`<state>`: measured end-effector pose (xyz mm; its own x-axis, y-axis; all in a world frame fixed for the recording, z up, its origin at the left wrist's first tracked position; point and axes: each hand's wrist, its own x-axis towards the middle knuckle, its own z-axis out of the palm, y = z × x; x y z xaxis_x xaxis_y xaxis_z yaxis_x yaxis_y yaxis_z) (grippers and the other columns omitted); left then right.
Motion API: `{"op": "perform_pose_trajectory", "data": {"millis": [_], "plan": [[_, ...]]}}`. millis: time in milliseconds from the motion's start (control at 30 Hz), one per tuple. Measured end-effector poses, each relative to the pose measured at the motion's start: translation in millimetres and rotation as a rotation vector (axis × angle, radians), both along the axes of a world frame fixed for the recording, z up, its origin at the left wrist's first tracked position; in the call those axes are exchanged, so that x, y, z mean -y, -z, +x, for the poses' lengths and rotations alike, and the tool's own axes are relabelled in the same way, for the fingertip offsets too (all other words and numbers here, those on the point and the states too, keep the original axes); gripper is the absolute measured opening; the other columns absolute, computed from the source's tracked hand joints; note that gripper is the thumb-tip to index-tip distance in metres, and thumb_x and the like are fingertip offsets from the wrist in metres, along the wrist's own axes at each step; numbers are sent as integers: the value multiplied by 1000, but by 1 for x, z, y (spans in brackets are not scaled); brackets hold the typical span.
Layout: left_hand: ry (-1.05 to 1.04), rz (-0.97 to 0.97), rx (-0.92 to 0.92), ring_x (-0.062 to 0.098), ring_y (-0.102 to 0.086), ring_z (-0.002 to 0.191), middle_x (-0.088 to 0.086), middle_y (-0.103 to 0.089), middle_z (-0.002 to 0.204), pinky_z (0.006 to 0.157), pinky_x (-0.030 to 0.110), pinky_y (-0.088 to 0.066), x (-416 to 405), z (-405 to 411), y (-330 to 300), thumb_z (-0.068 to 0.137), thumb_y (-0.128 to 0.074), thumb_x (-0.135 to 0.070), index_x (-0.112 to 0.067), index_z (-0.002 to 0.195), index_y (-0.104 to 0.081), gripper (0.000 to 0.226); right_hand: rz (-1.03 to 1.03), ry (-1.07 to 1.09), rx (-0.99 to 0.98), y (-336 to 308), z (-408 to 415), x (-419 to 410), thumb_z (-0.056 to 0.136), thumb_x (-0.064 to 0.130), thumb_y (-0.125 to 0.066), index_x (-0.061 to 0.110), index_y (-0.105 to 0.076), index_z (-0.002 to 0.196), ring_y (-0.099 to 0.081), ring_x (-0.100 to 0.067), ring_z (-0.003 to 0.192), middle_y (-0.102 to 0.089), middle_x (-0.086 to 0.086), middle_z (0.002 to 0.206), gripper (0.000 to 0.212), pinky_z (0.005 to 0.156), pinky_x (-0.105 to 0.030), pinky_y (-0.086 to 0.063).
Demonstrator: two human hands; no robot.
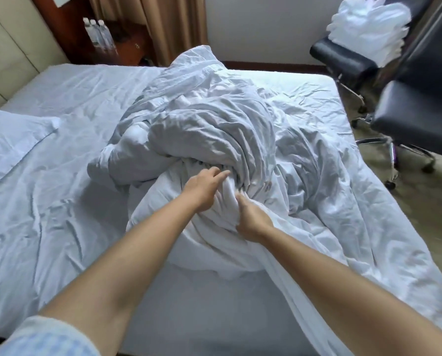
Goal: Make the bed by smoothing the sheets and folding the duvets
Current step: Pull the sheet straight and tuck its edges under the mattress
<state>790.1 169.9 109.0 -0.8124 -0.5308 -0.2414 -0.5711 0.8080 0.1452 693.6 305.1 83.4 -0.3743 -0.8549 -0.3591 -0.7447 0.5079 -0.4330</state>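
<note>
- White cotton everywhere: one duvet (pixel 214 129) lay bunched in a twisted heap on one bed (pixel 317 84), over one wrinkled sheet (pixel 48 201).
- Two hands worked side by side at the near end of the heap. The left hand (pixel 204 188) had its fingers dug into a fold; the right hand (pixel 252 222) gripped the cloth just beside it, with its fingertips buried.
- From the hands the duvet trailed right and toward the near corner, draping over the bed's right edge.
- One pillow (pixel 12 140) lay at the left; bare sheet spread between it and the heap.
- Beyond the right edge stood two black chairs (pixel 407 109), the farther carrying a pile of white linen (pixel 369 29).
- Three water bottles (pixel 99 34) stood on a far shelf.
</note>
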Motion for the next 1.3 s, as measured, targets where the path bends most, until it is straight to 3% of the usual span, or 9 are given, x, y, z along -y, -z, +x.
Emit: {"op": "perform_pose_trajectory", "data": {"millis": [167,267,367,467,567,733,900,1133,1300], "plan": [[296,-149,149,23,-26,136,2,-24,149,99,40,-40,7,-18,3,85,-49,-2,-36,143,-34,70,-16,-20,21,-19,-3,-15,74,5,-55,19,-36,134,-53,-32,111,-57,-12,121,64,83,-34,-46],[466,-283,70,21,-36,129,-5,-51,130,102,35,-34,7,-20,8,85,-50,-9,-26,119,-60,39,-20,-43,3,-22,5,-25,71,7,-56,15,-39,127,-49,-32,112,-53,-13,120,59,86,-33,-44],[607,-372,60,23,-58,103,-1,-69,95,100,29,-38,2,-10,7,71,-61,-8,-14,86,-69,19,-17,-69,-24,-24,19,-36,74,10,-56,19,-38,105,-47,-32,108,-51,-13,116,37,79,-33,-40],[590,-421,61,18,-61,56,-5,-63,53,67,16,-49,-12,14,4,33,-72,-11,-19,48,-60,21,13,-121,-6,-29,29,-49,78,10,-54,17,-41,105,-47,-31,107,-52,-11,114,31,81,-36,-43],[424,-304,156,26,-65,70,6,-69,66,75,26,-48,-31,40,0,54,-66,-7,-13,62,-66,11,-22,-199,-11,-38,36,-66,78,9,-54,15,-47,109,-46,-29,111,-52,-8,118,32,85,-34,-42],[225,-411,218,29,-60,95,7,-69,95,84,30,-45,-72,70,-22,79,-55,-24,-14,87,-67,17,-119,-303,-42,-60,50,-98,79,5,-54,15,-47,123,-42,-26,121,-46,-3,133,46,82,-24,-28],[101,-384,211,27,-59,102,5,-68,102,76,28,-43,-124,111,-50,84,-55,-30,-16,94,-66,21,-117,-397,-91,-71,71,-122,75,9,-57,15,-54,113,-54,-28,111,-56,-7,120,38,80,-27,-40],[-196,0,208,23,-55,74,2,-59,76,49,25,-32,-205,183,-56,75,-67,-24,-16,79,-64,9,39,-521,-9,-68,112,-159,78,11,-58,19,-60,120,-59,-22,105,-63,-3,112,42,83,-27,-44],[-173,102,256,23,-58,90,1,-59,88,64,27,-41,-202,183,-39,73,-58,-1,-20,85,-61,23,191,-480,112,-49,113,-164,76,21,-73,17,-56,109,-59,-22,95,-58,-3,101,38,75,-28,-46]]}}
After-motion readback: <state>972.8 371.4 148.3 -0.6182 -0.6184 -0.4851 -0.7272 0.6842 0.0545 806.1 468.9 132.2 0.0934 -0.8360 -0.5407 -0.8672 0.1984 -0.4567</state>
